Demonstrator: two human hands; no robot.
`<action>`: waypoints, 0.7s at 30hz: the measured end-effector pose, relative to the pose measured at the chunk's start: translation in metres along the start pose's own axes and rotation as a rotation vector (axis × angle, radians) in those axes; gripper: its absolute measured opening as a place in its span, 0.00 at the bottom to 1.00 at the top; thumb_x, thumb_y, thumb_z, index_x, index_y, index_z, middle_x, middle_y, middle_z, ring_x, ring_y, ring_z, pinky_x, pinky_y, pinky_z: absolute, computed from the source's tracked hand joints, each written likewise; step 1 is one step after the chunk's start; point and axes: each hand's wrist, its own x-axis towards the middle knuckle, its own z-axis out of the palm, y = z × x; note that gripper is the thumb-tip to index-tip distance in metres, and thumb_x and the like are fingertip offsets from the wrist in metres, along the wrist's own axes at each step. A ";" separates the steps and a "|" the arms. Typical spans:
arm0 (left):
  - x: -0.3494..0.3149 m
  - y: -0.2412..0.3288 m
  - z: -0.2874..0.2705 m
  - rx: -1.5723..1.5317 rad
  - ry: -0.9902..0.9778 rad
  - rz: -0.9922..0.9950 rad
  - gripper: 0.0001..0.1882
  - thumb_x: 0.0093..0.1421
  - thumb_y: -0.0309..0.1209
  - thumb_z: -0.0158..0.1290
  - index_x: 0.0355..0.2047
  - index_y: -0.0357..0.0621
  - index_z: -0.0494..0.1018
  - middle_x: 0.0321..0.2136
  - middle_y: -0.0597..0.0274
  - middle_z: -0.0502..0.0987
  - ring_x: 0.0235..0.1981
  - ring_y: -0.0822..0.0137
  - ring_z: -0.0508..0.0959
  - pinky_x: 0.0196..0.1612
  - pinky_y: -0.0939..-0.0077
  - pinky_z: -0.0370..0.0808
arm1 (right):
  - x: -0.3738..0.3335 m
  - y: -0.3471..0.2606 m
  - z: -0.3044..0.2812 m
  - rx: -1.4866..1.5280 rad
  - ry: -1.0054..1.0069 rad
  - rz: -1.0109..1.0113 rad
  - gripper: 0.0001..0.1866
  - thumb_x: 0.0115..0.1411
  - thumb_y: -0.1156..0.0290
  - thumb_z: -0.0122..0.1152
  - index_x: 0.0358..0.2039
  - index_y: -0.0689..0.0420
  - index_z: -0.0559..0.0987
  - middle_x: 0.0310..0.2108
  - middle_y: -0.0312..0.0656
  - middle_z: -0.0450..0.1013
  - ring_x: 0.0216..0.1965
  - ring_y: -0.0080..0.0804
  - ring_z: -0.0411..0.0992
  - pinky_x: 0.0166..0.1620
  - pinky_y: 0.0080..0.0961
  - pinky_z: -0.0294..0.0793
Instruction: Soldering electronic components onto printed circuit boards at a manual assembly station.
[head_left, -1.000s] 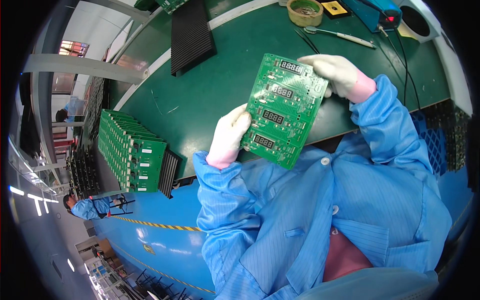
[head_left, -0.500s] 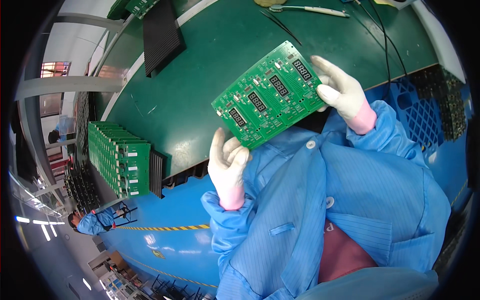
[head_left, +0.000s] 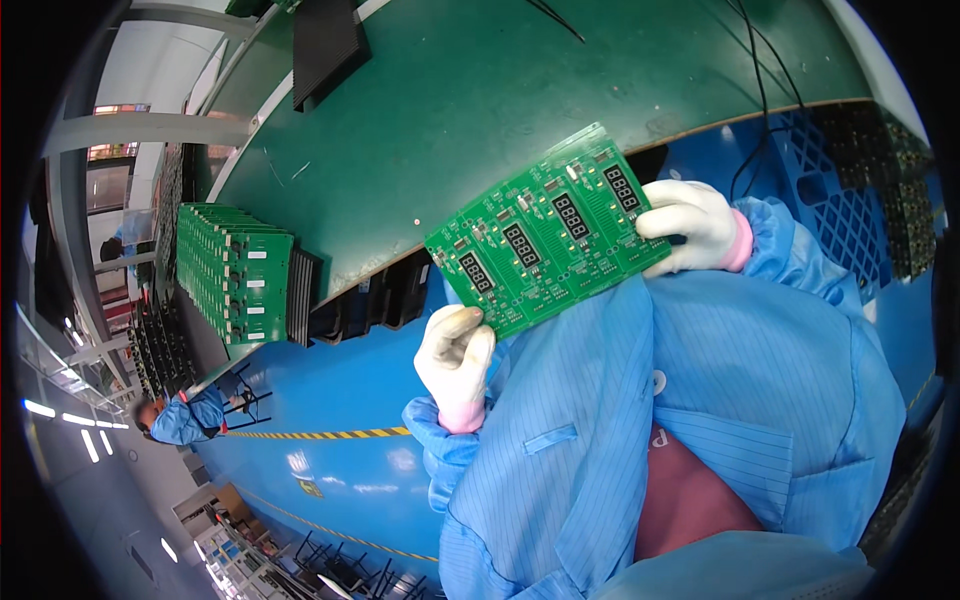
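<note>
A green circuit board (head_left: 545, 235) with a row of several dark digit displays is held up in front of my chest, its left end lower than its right. My left hand (head_left: 455, 360), in a white glove, pinches the lower left corner between thumb and fingers. On the opposite end, my gloved right hand (head_left: 692, 228) grips the right edge, thumb over the face and fingers partly hidden behind. The board's underside is out of sight.
The green worktop (head_left: 420, 120) lies beyond the board. Many similar boards (head_left: 235, 275) stand in a black rack at the left. A black ribbed rack (head_left: 325, 50) stands at the far left; cables (head_left: 755, 80) hang at right by a blue crate (head_left: 845, 225). A person (head_left: 185, 415) sits in the distance.
The board has come nearer to my body and turned a little, dropping lower in view. My right hand has shifted down along its edge. The worktop's far part has slid out of view.
</note>
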 end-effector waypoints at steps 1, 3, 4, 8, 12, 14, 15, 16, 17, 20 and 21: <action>-0.004 -0.003 -0.003 0.002 -0.004 -0.008 0.19 0.46 0.13 0.56 0.41 0.32 0.73 0.42 0.51 0.73 0.36 0.67 0.74 0.39 0.81 0.72 | -0.003 -0.001 -0.001 0.001 0.002 0.009 0.19 0.49 0.72 0.69 0.42 0.55 0.75 0.40 0.46 0.73 0.31 0.37 0.72 0.35 0.27 0.73; -0.012 -0.010 -0.011 0.030 -0.107 0.052 0.20 0.44 0.13 0.55 0.41 0.32 0.74 0.43 0.52 0.73 0.36 0.67 0.74 0.39 0.81 0.72 | -0.012 0.000 -0.004 -0.139 -0.107 -0.058 0.18 0.48 0.73 0.68 0.40 0.55 0.75 0.37 0.44 0.73 0.29 0.36 0.71 0.33 0.27 0.72; -0.014 -0.014 -0.014 0.042 -0.159 0.080 0.20 0.43 0.12 0.55 0.40 0.32 0.74 0.44 0.52 0.72 0.37 0.66 0.74 0.40 0.80 0.72 | -0.017 0.000 -0.005 -0.209 -0.164 -0.090 0.17 0.47 0.74 0.67 0.40 0.54 0.76 0.36 0.43 0.73 0.28 0.36 0.71 0.32 0.27 0.71; -0.025 -0.018 -0.018 0.024 -0.200 0.049 0.21 0.42 0.12 0.54 0.40 0.31 0.75 0.45 0.52 0.72 0.37 0.66 0.74 0.40 0.80 0.72 | -0.022 -0.005 0.002 -0.356 -0.140 -0.156 0.15 0.46 0.75 0.66 0.36 0.54 0.77 0.33 0.41 0.73 0.25 0.35 0.69 0.29 0.27 0.70; -0.016 -0.017 -0.015 -0.017 -0.182 0.026 0.22 0.42 0.12 0.54 0.42 0.31 0.74 0.45 0.52 0.72 0.38 0.65 0.74 0.40 0.80 0.72 | -0.014 -0.005 0.013 -0.443 -0.031 -0.147 0.12 0.45 0.75 0.65 0.33 0.54 0.78 0.31 0.39 0.73 0.23 0.34 0.68 0.27 0.26 0.68; 0.000 -0.018 -0.008 -0.041 -0.170 0.070 0.23 0.42 0.12 0.54 0.43 0.31 0.74 0.44 0.52 0.73 0.39 0.65 0.74 0.40 0.80 0.73 | -0.009 -0.002 0.017 -0.440 0.017 -0.040 0.11 0.45 0.75 0.65 0.32 0.55 0.78 0.30 0.38 0.72 0.23 0.33 0.68 0.28 0.26 0.68; 0.008 -0.017 -0.005 -0.053 -0.165 0.093 0.23 0.42 0.13 0.54 0.43 0.31 0.74 0.44 0.52 0.73 0.39 0.65 0.74 0.40 0.79 0.73 | -0.005 0.000 0.019 -0.439 0.042 0.013 0.10 0.45 0.75 0.65 0.31 0.55 0.78 0.30 0.38 0.72 0.23 0.33 0.68 0.28 0.26 0.68; 0.016 -0.020 -0.003 -0.058 -0.167 0.097 0.23 0.42 0.13 0.54 0.43 0.31 0.74 0.44 0.52 0.73 0.39 0.65 0.74 0.40 0.79 0.73 | -0.002 0.003 0.017 -0.445 0.040 0.009 0.10 0.45 0.75 0.65 0.31 0.55 0.78 0.30 0.38 0.72 0.23 0.33 0.68 0.28 0.26 0.68; 0.025 -0.022 -0.001 -0.058 -0.129 0.055 0.23 0.43 0.13 0.53 0.44 0.32 0.74 0.43 0.52 0.73 0.40 0.65 0.74 0.40 0.79 0.73 | 0.002 0.009 0.015 -0.435 0.053 0.022 0.10 0.45 0.75 0.65 0.31 0.55 0.78 0.30 0.38 0.71 0.23 0.33 0.68 0.28 0.25 0.68; 0.049 -0.020 0.001 -0.034 0.000 -0.079 0.25 0.45 0.14 0.52 0.47 0.33 0.73 0.41 0.53 0.74 0.41 0.66 0.74 0.39 0.79 0.73 | 0.015 0.023 0.012 -0.376 0.103 0.059 0.11 0.44 0.75 0.65 0.32 0.56 0.78 0.29 0.38 0.70 0.24 0.32 0.67 0.29 0.24 0.67; 0.057 -0.015 0.006 -0.034 0.002 -0.080 0.25 0.45 0.14 0.52 0.47 0.33 0.73 0.41 0.53 0.74 0.41 0.66 0.74 0.39 0.79 0.73 | 0.022 0.025 0.011 -0.375 0.102 0.059 0.11 0.44 0.75 0.65 0.32 0.56 0.78 0.29 0.38 0.70 0.24 0.32 0.67 0.29 0.24 0.67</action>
